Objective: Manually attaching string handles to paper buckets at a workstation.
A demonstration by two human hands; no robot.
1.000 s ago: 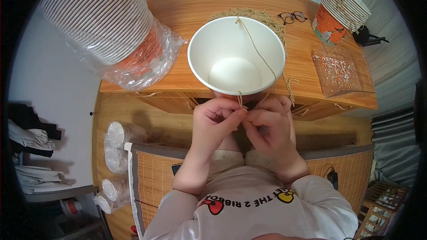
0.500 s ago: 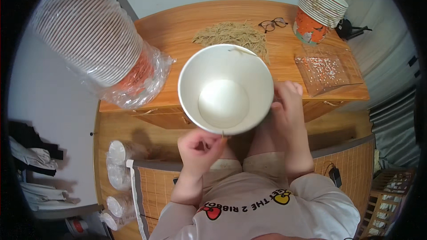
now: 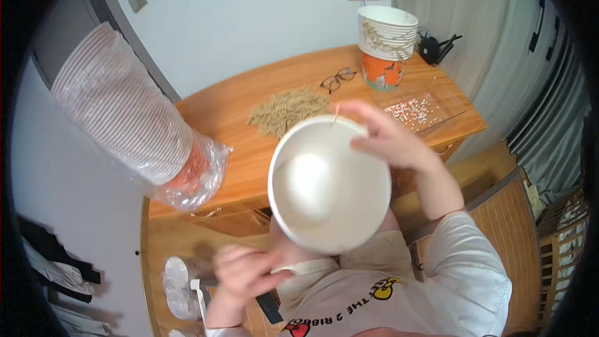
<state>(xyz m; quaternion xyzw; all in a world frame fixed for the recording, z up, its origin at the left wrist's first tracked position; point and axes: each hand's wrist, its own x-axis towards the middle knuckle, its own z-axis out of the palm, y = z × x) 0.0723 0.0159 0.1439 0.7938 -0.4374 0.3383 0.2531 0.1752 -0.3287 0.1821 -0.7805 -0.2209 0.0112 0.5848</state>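
A large white-lined paper bucket (image 3: 368,212) is tilted above my lap, its open mouth facing me. My right hand (image 3: 399,140) straddles its upper right rim, thumb inside and fingers stretched along the far edge. Beside those fingertips a thin tan strand (image 3: 337,110) stands at the rim. Below and left of the bucket, apart from it, is my left hand (image 3: 243,273); motion smears its fingers, and whether they hold anything is not clear. Behind the bucket lies a heap of tan strands (image 3: 287,111) on the wooden desk (image 3: 234,125).
A tall plastic-wrapped stack of paper buckets (image 3: 134,112) leans at the left. At the back right stands a stack of buckets (image 3: 387,40) with strands hanging off. Glasses (image 3: 338,80) and a clear tray of small white and red bits (image 3: 415,112) lie on the desk.
My left hand has come off the bucket's near rim and moved down left. My right hand has shifted from the bucket's side to its upper rim. The bucket has tilted; the whole view has shifted.
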